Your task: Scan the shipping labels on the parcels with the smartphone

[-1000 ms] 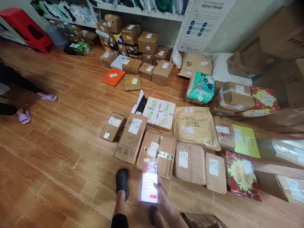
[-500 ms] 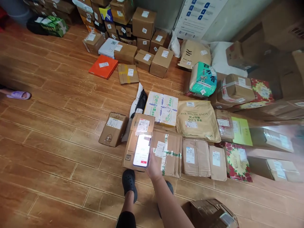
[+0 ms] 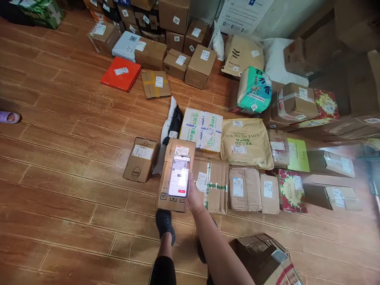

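My right hand (image 3: 194, 198) is closed around a smartphone (image 3: 178, 178), gripping it by its right edge. The lit screen faces up and shows a camera picture of a label at its top, with a red button near the bottom. Below the phone lies a tall brown carton (image 3: 162, 192), its white label (image 3: 181, 150) partly covered by the phone's top. A wider carton with green tape (image 3: 218, 198) sits to its right, close to my fingers. On the left stands a smaller labelled box (image 3: 141, 166). My left hand is out of view.
A white fruit box (image 3: 202, 126), a tan mailer bag (image 3: 246, 142) and several cartons lie in rows on the wooden floor. An orange-red flat box (image 3: 121, 74) lies farther back. A large carton (image 3: 264, 257) stands by my right leg. Another person's slippered foot (image 3: 10, 117) shows at left.
The phone has moved up over the tall carton, nearer its label. Its screen now shows a label picture at the top. The camera view has also shifted.
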`<state>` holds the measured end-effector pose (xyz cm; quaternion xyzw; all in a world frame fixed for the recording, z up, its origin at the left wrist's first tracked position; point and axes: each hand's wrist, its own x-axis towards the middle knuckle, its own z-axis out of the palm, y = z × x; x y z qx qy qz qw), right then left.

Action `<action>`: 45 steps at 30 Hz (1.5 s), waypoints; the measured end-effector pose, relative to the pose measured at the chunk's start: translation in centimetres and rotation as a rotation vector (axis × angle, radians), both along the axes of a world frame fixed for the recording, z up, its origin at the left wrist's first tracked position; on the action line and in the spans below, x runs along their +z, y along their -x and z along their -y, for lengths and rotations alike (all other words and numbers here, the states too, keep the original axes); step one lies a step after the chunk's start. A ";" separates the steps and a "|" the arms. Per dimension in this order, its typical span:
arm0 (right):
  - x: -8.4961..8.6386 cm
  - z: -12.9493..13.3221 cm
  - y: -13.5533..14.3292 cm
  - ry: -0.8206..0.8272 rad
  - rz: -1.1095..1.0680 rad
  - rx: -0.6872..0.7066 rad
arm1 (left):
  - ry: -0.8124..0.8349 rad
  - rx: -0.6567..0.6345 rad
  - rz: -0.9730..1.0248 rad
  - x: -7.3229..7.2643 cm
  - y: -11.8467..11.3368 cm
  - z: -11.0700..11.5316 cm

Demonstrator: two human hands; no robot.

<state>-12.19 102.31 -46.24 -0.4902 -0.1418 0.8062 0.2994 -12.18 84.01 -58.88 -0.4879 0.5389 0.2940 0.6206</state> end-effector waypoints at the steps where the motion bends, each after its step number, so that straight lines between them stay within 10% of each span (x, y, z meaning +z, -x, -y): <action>1: 0.0 0.0 0.0 0.001 0.002 -0.001 | -0.020 -0.004 -0.027 -0.1 -0.2 0.0; 17: -0.2 -0.1 -0.1 0.011 0.016 -0.028 | -0.217 -0.086 -0.298 -0.8 0.2 -0.7; 45: 4.5 1.6 -1.7 -0.041 -0.117 0.156 | -0.243 -0.063 -0.235 1.6 -0.3 -2.4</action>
